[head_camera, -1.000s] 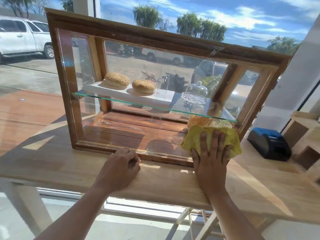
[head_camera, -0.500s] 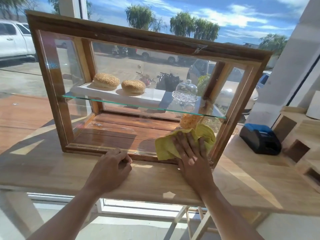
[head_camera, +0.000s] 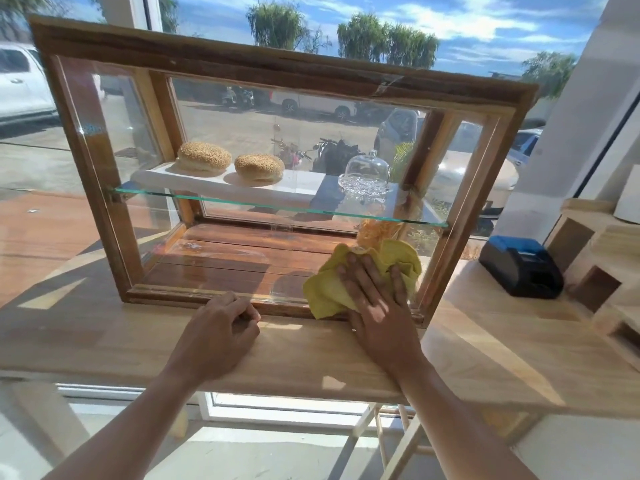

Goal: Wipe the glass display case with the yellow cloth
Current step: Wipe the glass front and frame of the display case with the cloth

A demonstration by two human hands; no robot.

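A wood-framed glass display case (head_camera: 242, 69) stands on a wooden counter (head_camera: 104, 341) by a window. My right hand (head_camera: 379, 299) presses a crumpled yellow cloth (head_camera: 332, 296) flat against the lower right of the front glass pane, fingers spread over it. My left hand (head_camera: 221, 330) rests as a loose fist on the counter, touching the case's bottom frame near the middle. Inside, two sesame buns (head_camera: 204, 156) and a small glass dome (head_camera: 367, 168) sit on the glass shelf (head_camera: 242, 201).
A black and blue device (head_camera: 523, 266) sits on the counter right of the case. Light wooden shelving (head_camera: 602, 258) stands at the far right. Behind the case a window shows a parking lot with cars and motorbikes. A white wall pillar rises at the right.
My right hand slid the yellow cloth leftward along the bottom of the glass, away from the lower right corner. My left hand stayed on the counter by the frame.
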